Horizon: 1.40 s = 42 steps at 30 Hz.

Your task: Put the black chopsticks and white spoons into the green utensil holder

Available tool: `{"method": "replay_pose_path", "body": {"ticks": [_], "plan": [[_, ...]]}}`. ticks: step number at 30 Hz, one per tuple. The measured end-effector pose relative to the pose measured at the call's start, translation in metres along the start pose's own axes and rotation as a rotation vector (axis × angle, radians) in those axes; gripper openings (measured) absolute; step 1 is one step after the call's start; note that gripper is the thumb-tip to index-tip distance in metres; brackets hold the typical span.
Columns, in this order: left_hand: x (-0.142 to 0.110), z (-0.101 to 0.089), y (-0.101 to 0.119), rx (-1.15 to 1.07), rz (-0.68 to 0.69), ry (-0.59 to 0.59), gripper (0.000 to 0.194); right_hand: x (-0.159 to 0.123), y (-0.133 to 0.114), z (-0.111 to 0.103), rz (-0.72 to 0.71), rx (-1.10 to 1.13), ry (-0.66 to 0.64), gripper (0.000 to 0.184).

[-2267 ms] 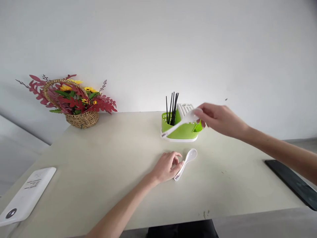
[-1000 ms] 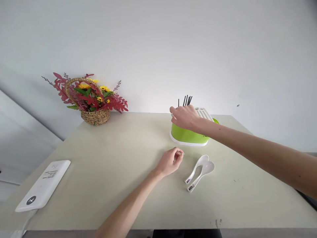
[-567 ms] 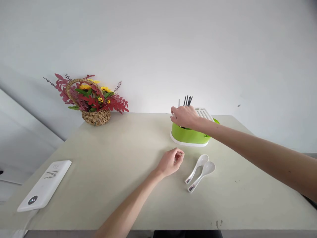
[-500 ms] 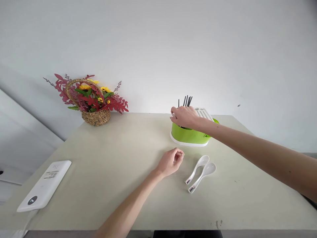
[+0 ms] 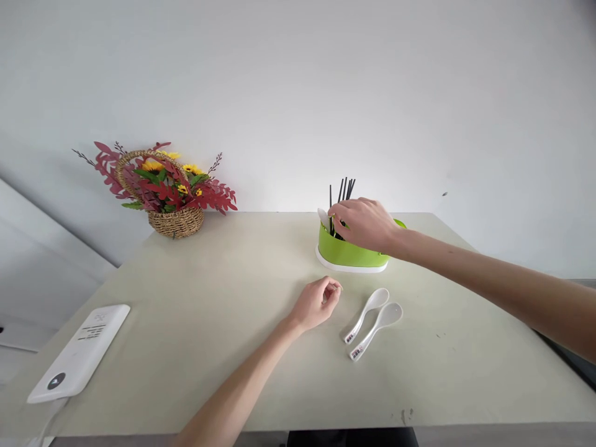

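Right hand (image 5: pixel 367 222): I see it reached out over the green caddy (image 5: pixel 349 253), fingers (image 5: pixel 339 214) curled down among the black chopsticks (image 5: pixel 342 192) and closed about a white spoon (image 5: pixel 323 217) whose tip sticks up at the caddy's left end — how much of the spoon lies below the rim I cannot tell.

Left hand (image 5: pixel 315 304): resting on the worktop (image 5: pixel 209 323), fingers loosely curled inward, holding nothing; it lies in front of the caddy and just left of the two loose spoons.

Green caddy: far centre-right of the worktop, standing on a white base; the black chopsticks stand upright in its left part.

Loose spoons (image 5: pixel 370 321): two white ones, side by side and touching, bowls pointing away from me, handles with small labels pointing toward me; they lie on the worktop in front of the caddy, apart from it.

Flower basket (image 5: pixel 172 202): woven, with red leaves and yellow flowers, far left against the wall.

White device (image 5: pixel 77 354): flat, near-left edge of the worktop — well apart from both hands.
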<state>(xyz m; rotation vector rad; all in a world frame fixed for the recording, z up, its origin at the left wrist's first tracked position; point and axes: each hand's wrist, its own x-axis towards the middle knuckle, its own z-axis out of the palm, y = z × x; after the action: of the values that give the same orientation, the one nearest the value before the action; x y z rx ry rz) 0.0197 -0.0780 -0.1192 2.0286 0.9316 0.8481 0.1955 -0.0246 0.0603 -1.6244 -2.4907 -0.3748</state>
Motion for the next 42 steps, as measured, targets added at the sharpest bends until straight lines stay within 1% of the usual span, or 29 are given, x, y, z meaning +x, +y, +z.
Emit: {"method": "replay_pose_path", "body": {"ticks": [2,3,5,7,9,10,12,15,18,21,23,27,30,36,39,42], "plan": [[0.0,0.0,0.0,0.001,-0.001,0.0,0.022,-0.02,-0.001,-0.002,-0.129,-0.012,0.06,0.035],[0.001,0.0,0.001,0.003,-0.001,0.0,0.022,-0.03,-0.001,-0.002,-0.217,-0.008,0.058,0.035],[0.001,0.0,0.002,0.008,0.0,-0.001,0.022,-0.051,0.001,0.001,-0.437,-0.003,0.006,0.034],[0.001,0.0,0.003,0.013,0.001,-0.003,0.022,-0.07,0.005,0.007,-0.625,-0.006,-0.093,0.031],[0.001,-0.001,0.004,0.015,-0.001,-0.005,0.023,-0.085,0.011,0.014,-0.669,-0.018,-0.179,0.03],[0.001,-0.001,0.005,0.016,-0.003,-0.004,0.023,-0.091,0.015,0.018,-0.656,-0.023,-0.222,0.029],[0.001,-0.001,0.005,0.019,-0.007,0.0,0.023,-0.101,0.024,0.026,-0.585,-0.034,-0.301,0.028],[0.001,-0.001,0.004,0.025,-0.014,-0.001,0.022,-0.109,0.039,0.039,-0.426,-0.03,-0.402,0.026],[0.001,0.0,0.002,0.025,-0.011,-0.009,0.021,-0.112,0.053,0.054,-0.288,0.007,-0.476,0.035],[0.001,0.0,0.002,0.031,-0.008,-0.009,0.02,-0.111,0.057,0.067,-0.225,0.013,-0.554,0.044],[0.001,0.0,0.002,0.035,-0.009,-0.006,0.02,-0.108,0.054,0.073,-0.204,-0.005,-0.583,0.045],[0.0,0.0,0.003,0.033,-0.007,-0.004,0.02,-0.101,0.035,0.08,-0.196,-0.069,-0.601,0.037],[0.0,-0.001,0.003,0.035,0.0,-0.007,0.02,-0.097,0.021,0.086,-0.218,-0.122,-0.608,0.035],[0.0,0.0,0.001,0.054,0.014,-0.006,0.02,-0.092,0.007,0.101,-0.214,-0.101,-0.524,0.033],[0.0,0.0,0.003,0.051,0.02,-0.011,0.022,-0.089,0.003,0.099,-0.18,-0.065,-0.514,0.038],[0.0,-0.001,0.005,0.039,0.03,-0.018,0.022,-0.086,0.0,0.094,-0.141,-0.044,-0.505,0.044]]}}
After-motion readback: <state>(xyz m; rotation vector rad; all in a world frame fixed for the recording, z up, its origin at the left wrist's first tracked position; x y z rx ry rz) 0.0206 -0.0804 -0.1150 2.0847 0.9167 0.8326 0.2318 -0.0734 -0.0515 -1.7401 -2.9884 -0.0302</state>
